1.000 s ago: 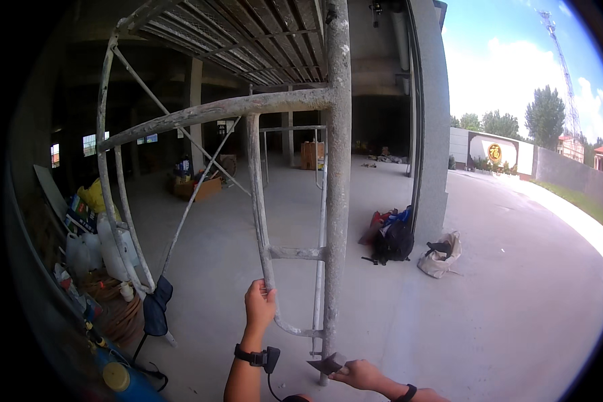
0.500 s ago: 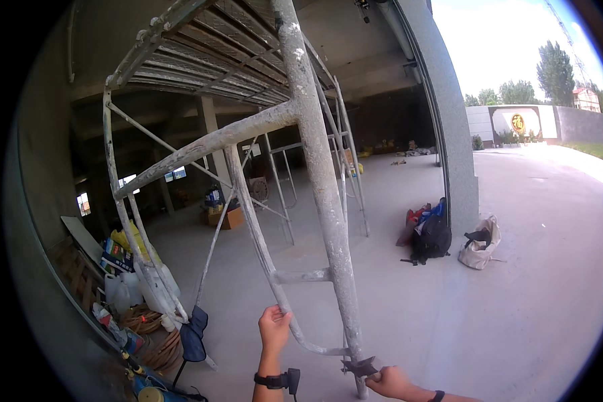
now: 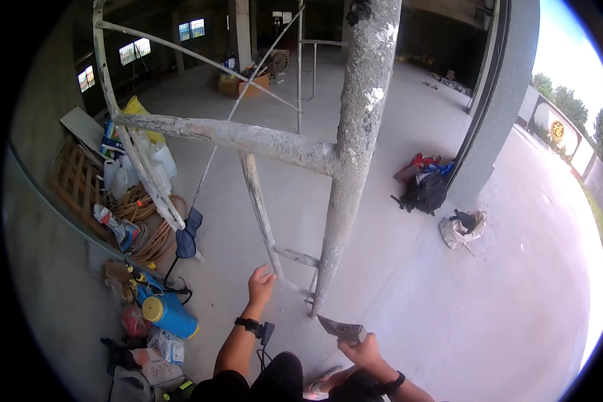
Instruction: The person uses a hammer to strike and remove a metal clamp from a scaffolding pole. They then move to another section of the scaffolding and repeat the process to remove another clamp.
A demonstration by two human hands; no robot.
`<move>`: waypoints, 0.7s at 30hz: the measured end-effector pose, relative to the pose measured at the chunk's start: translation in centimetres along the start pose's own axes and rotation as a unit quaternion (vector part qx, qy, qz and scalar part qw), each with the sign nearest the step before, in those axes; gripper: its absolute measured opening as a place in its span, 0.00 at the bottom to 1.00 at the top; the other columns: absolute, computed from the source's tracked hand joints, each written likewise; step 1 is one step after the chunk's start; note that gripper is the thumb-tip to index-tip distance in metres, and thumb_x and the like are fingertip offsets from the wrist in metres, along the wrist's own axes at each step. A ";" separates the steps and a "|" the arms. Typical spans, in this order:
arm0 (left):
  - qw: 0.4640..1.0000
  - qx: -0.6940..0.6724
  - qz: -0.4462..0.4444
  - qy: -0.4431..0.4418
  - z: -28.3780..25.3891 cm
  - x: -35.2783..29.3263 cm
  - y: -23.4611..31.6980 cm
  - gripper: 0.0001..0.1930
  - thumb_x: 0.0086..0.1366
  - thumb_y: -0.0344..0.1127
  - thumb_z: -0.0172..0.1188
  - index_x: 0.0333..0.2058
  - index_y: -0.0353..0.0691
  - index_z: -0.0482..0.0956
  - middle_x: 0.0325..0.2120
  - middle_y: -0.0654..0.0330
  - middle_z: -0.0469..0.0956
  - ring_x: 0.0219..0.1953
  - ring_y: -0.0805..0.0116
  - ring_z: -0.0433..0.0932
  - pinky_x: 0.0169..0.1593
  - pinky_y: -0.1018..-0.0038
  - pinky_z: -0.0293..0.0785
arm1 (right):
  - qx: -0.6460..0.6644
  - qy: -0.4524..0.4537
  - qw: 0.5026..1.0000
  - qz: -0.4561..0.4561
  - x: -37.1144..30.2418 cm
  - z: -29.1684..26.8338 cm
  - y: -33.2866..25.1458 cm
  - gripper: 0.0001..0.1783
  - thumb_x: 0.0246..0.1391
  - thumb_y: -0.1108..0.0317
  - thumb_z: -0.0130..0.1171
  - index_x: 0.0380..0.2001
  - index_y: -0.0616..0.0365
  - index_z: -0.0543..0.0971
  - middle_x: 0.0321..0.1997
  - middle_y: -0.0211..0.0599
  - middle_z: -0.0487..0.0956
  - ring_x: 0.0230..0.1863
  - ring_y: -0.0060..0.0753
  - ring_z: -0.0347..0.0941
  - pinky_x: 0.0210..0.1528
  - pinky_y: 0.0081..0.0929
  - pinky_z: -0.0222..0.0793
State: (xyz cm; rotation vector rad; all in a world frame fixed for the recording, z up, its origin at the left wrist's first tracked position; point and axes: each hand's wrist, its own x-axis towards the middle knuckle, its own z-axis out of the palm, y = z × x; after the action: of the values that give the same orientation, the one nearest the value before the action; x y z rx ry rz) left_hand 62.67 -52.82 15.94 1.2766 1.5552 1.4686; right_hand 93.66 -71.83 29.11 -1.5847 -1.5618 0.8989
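Observation:
A paint-spattered metal scaffold frame [image 3: 364, 110] stands in front of me, with a thick upright, a crossbar [image 3: 228, 134] and a thinner inner tube [image 3: 258, 204]. My left hand [image 3: 260, 288] is beside the low end of that inner tube, empty, its fingers partly stretched and apart. In my right hand [image 3: 360, 352] is a scraper [image 3: 340, 328] with a flat grey blade, gripped near the blade. Its blade points up and left toward the foot of the thick upright, with a small gap between them. My fingers hide the scraper's handle.
On the left lie a blue sprayer tank [image 3: 171, 315], coiled hoses [image 3: 155, 234], white jugs [image 3: 117, 175] and a wooden pallet [image 3: 75, 181]. A dark cloth pouch [image 3: 189, 231] hangs on the scaffold. A black backpack [image 3: 427, 193] and a pale bag [image 3: 462, 229] rest by the doorway pillar.
The view has tipped downward and the scaffold looms nearer. My left hand has come off the inner tube. The scraper has moved away from the upright's foot.

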 end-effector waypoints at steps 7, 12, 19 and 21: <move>0.953 0.116 -0.208 -0.186 -6.1 -7.5 16.6 0.13 0.63 0.37 0.61 0.39 0.32 0.81 0.31 0.55 0.84 0.34 0.66 0.84 0.39 0.72 0.78 | 0.048 0.002 0.991 0.127 -5.4 -13.3 -12.2 0.12 0.46 0.66 0.67 0.24 0.65 0.79 0.21 0.33 0.80 0.23 0.20 0.74 0.27 0.25 0.71; 0.921 0.118 -0.141 -0.343 -6.1 -11.2 29.3 0.11 0.66 0.35 0.61 0.42 0.34 0.80 0.34 0.60 0.83 0.33 0.75 0.81 0.39 0.76 0.76 | 0.115 0.052 0.985 0.120 -6.4 -16.9 -18.9 0.06 0.51 0.71 0.63 0.29 0.62 0.77 0.20 0.29 0.77 0.21 0.20 0.73 0.25 0.22 0.69; 0.889 -0.194 -0.142 -0.391 -3.6 -9.5 46.5 0.18 0.63 0.31 0.64 0.50 0.32 0.75 0.45 0.58 0.79 0.43 0.73 0.78 0.51 0.74 0.74 | 0.216 0.004 0.975 0.045 -3.3 -17.5 -23.4 0.09 0.56 0.69 0.63 0.34 0.62 0.76 0.21 0.27 0.75 0.22 0.17 0.71 0.24 0.20 0.68; 0.888 -0.210 -0.131 -0.387 -4.3 -9.2 48.9 0.18 0.63 0.30 0.64 0.50 0.32 0.75 0.46 0.59 0.79 0.45 0.73 0.77 0.51 0.74 0.74 | 0.249 -0.017 0.968 0.029 -2.7 -16.7 -24.5 0.08 0.57 0.69 0.62 0.35 0.61 0.75 0.23 0.27 0.75 0.22 0.17 0.71 0.25 0.20 0.67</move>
State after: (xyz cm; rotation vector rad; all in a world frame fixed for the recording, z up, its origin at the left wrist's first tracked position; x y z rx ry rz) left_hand 72.35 -67.60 62.65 1.1252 0.7791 0.8734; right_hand 96.03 -74.84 58.68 -1.2589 -1.1905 1.2417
